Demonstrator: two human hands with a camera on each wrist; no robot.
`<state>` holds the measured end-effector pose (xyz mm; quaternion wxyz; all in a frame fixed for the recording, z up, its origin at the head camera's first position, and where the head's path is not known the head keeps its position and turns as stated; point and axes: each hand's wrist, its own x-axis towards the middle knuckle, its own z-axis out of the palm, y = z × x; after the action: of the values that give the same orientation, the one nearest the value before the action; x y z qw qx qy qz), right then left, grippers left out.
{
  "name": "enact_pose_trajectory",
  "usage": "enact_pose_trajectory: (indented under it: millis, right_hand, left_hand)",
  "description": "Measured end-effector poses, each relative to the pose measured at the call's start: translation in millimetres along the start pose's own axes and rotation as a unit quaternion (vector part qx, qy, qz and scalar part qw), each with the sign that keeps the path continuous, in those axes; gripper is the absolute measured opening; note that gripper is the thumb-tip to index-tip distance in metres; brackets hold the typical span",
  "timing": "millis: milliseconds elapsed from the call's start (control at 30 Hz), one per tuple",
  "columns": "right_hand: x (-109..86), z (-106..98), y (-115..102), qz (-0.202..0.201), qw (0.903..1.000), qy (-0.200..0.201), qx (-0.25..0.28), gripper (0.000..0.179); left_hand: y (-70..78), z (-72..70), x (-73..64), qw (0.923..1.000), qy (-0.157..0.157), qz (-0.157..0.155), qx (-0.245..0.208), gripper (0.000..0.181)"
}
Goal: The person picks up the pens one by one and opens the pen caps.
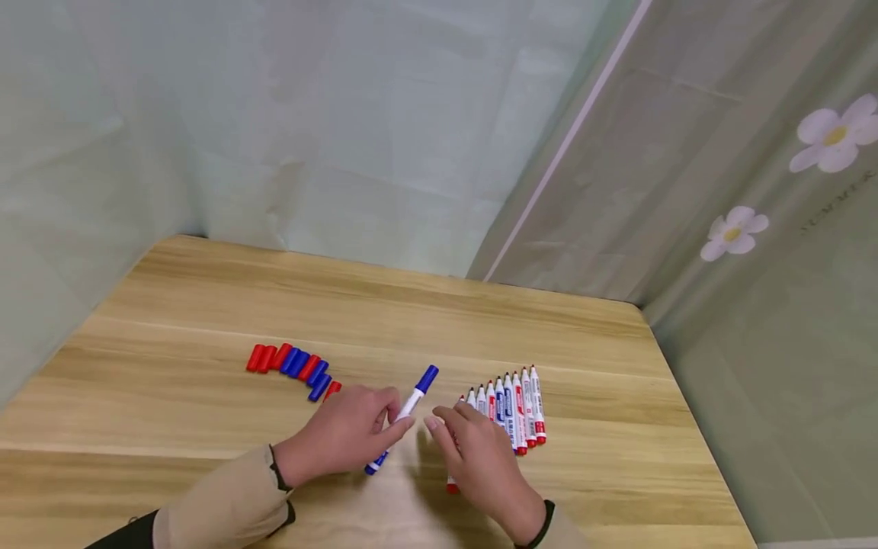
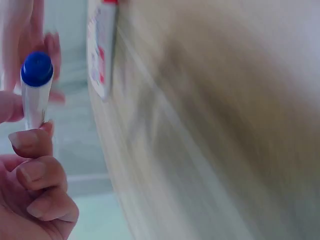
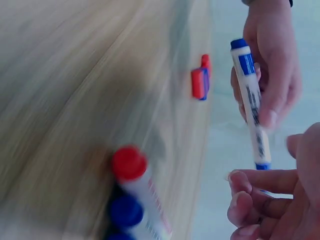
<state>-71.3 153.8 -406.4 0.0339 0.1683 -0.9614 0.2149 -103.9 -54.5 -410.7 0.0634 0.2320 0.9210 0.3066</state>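
Observation:
My left hand (image 1: 348,431) pinches a white marker (image 1: 411,402) with its blue cap (image 1: 427,378) on, tilted above the table. In the left wrist view the marker's blue plug end (image 2: 37,69) faces the camera, with the fingers (image 2: 41,172) curled below it. To the right of the cap is my right hand (image 1: 483,457), its fingers bent and its thumb apart from them, with nothing seen between them. In the right wrist view those fingertips overlap the marker's capped end; whether they touch it I cannot tell.
Left on the wooden table (image 1: 206,419) lies a slanting row of loose red caps (image 1: 255,357) and blue caps (image 1: 317,373). Several uncapped markers (image 1: 519,412) lie side by side at the right, partly behind my right hand. A curtain (image 1: 343,137) hangs along the table's far edge.

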Motion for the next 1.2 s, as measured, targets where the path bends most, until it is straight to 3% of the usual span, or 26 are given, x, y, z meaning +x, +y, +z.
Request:
enact_pose_trajectory:
  millis: [167, 267, 400, 500, 567, 667, 767, 833, 867, 933, 1100, 1200]
  right_hand:
    - [3.5, -1.8, -11.1, 0.005, 0.9981, 0.005, 0.061, 0.042]
    - [4.4, -3.9, -14.9, 0.014, 0.9933, -0.002, 0.114, 0.033]
    - [3.9, -6.6, -17.1, 0.031, 0.9782, -0.041, 0.201, 0.031]
    - [3.8, -8.0, -16.0, 0.024, 0.9763, -0.052, 0.209, 0.030]
    - [3.9, -9.9, -14.4, 0.016, 0.9814, -0.044, 0.186, 0.026]
    - [4.4, -12.6, -11.0, 0.011, 0.9890, -0.031, 0.144, 0.020]
    - [4.7, -14.6, -8.0, 0.023, 0.9896, -0.050, 0.133, 0.021]
    - [4.8, -15.0, -6.8, 0.022, 0.9888, -0.069, 0.130, 0.024]
    - [4.8, -15.3, -6.7, 0.022, 0.9877, -0.079, 0.133, 0.026]
    - [4.9, -15.3, -6.6, 0.015, 0.9861, -0.097, 0.134, 0.030]
    - [5.3, -17.3, -7.1, -0.016, 0.9798, -0.130, 0.151, 0.036]
    - [5.9, -19.7, -6.4, -0.041, 0.9733, -0.146, 0.172, 0.033]
  left_hand:
    - [18.5, 4.6, -5.2, 0.9985, 0.020, 0.014, -0.049, 0.022]
    - [23.8, 6.9, -7.2, 0.9968, 0.027, 0.055, -0.052, 0.026]
    - [24.5, 6.4, -10.7, 0.9907, -0.033, 0.128, -0.031, 0.023]
    - [21.8, 2.1, -13.1, 0.9840, -0.074, 0.160, -0.023, 0.020]
    - [19.0, -2.6, -13.1, 0.9855, -0.052, 0.161, -0.009, 0.022]
    - [14.3, -10.1, -11.9, 0.9853, 0.038, 0.154, 0.063, 0.030]
    - [10.8, -15.0, -11.5, 0.9644, 0.131, 0.168, 0.157, 0.036]
    - [9.7, -16.6, -11.4, 0.9476, 0.169, 0.182, 0.200, 0.035]
    - [9.6, -17.1, -11.1, 0.9427, 0.176, 0.186, 0.214, 0.034]
    - [10.1, -17.9, -10.4, 0.9390, 0.167, 0.190, 0.233, 0.035]
    - [10.2, -17.0, -10.8, 0.9421, 0.079, 0.215, 0.245, 0.030]
    - [8.5, -15.0, -12.4, 0.9408, 0.057, 0.239, 0.234, 0.022]
